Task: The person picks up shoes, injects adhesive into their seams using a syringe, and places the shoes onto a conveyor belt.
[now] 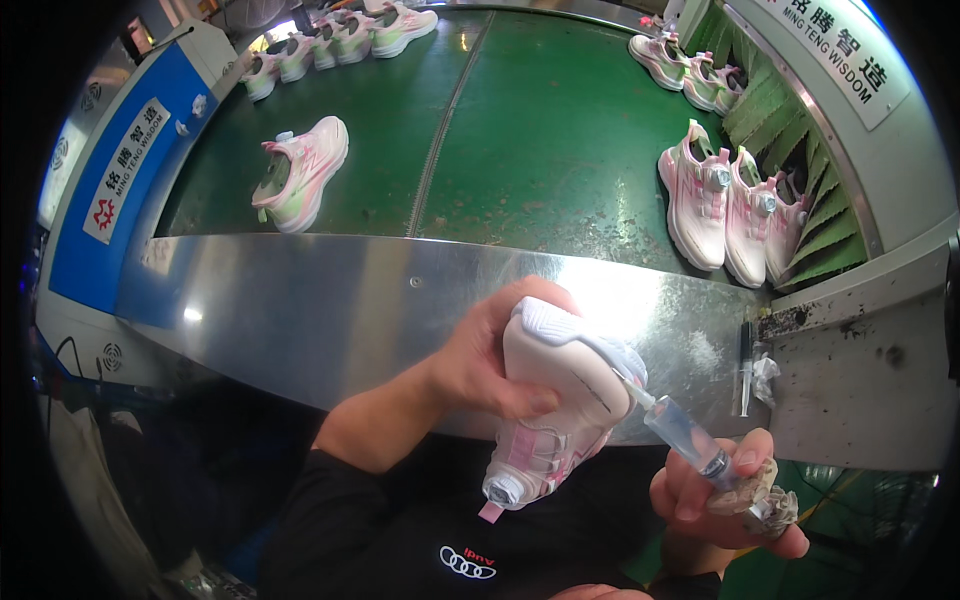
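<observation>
My left hand (475, 365) is wrapped around a white and pink sneaker (562, 385), held above the near edge of the metal plate. The sneaker is tilted, with its toe up and its pale sole turned to the far right. A clear syringe (685, 430) is in my closed right hand (695, 500). Its thin tip touches or nearly touches the seam between the sneaker's upper and sole; I cannot tell which. A crumpled, pale wad (765, 500), perhaps cloth or tissue, is also at my right fingers.
Beyond the metal plate (330, 290) lies a green conveyor belt (540, 130). One sneaker (305, 175) lies on its left; several similar sneakers (700, 200) stand at right by green flaps (800, 150). More sneakers (350, 40) line the far left. A dark, thin tool (745, 365) lies at right.
</observation>
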Motion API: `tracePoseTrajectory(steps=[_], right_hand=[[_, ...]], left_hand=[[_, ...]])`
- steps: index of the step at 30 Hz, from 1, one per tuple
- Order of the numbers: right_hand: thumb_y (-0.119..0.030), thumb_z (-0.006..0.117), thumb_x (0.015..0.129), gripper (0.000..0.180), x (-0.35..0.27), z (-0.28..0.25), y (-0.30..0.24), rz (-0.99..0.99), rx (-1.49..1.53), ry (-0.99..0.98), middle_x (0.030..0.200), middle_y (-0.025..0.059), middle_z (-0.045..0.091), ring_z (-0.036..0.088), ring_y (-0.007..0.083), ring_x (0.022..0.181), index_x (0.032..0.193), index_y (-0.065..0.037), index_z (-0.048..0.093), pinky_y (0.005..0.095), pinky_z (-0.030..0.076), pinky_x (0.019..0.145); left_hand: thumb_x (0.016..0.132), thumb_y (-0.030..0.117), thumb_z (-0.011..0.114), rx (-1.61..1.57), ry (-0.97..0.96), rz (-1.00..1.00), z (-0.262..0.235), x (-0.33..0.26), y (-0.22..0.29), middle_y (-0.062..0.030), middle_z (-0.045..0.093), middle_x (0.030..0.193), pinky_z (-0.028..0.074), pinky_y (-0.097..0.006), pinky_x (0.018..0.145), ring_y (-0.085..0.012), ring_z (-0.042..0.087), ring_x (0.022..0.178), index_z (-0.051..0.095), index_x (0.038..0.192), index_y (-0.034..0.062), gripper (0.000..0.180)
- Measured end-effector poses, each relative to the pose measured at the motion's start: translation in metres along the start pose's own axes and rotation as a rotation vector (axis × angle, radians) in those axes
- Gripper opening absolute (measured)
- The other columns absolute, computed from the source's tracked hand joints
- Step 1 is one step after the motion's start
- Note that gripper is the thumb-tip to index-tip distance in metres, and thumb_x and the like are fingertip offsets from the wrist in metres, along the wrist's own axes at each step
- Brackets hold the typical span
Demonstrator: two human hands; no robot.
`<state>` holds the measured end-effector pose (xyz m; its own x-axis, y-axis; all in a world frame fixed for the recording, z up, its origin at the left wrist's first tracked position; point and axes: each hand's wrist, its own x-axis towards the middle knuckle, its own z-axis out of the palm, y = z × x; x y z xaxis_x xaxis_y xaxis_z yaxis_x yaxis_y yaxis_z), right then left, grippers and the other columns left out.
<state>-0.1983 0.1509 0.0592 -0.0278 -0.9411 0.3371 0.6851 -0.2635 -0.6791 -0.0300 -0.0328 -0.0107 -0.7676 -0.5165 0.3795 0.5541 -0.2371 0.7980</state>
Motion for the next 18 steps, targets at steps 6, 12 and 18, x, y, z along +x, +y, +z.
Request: tracePoseTrajectory(steps=[6,12,18], right_hand=[[-0.063,0.068,0.065,0.080,0.001,0.002,0.001,0.006,-0.025,-0.017,0.082,0.0223,0.058,0.055,0.0272,0.072,0.114,-0.004,0.043,0.0341,0.042,0.058],[-0.066,0.066,0.065,0.081,0.003,0.008,0.003,0.047,-0.024,0.015,0.083,0.0221,0.057,0.054,0.0282,0.075,0.114,-0.004,0.044,0.0358,0.042,0.062],[-0.067,0.064,0.066,0.082,0.002,0.007,0.003,0.032,-0.063,0.012,0.085,0.0219,0.058,0.054,0.0281,0.079,0.114,-0.004,0.044,0.0368,0.042,0.069]], left_hand=[[0.054,0.005,0.078,0.018,-0.024,-0.007,0.009,0.000,0.004,-0.0175,0.059,0.103,0.048,-0.038,0.083,-0.0263,0.058,0.099,0.050,0.111,0.0035,0.063],[0.056,0.005,0.079,0.036,-0.053,-0.024,0.011,-0.005,0.010,-0.0180,0.059,0.103,0.048,-0.039,0.084,-0.0275,0.059,0.099,0.050,0.111,0.0028,0.063],[0.057,0.007,0.081,-0.012,-0.023,-0.023,0.012,-0.005,0.009,-0.0175,0.059,0.103,0.047,-0.038,0.085,-0.0262,0.058,0.099,0.049,0.111,0.0024,0.063]])
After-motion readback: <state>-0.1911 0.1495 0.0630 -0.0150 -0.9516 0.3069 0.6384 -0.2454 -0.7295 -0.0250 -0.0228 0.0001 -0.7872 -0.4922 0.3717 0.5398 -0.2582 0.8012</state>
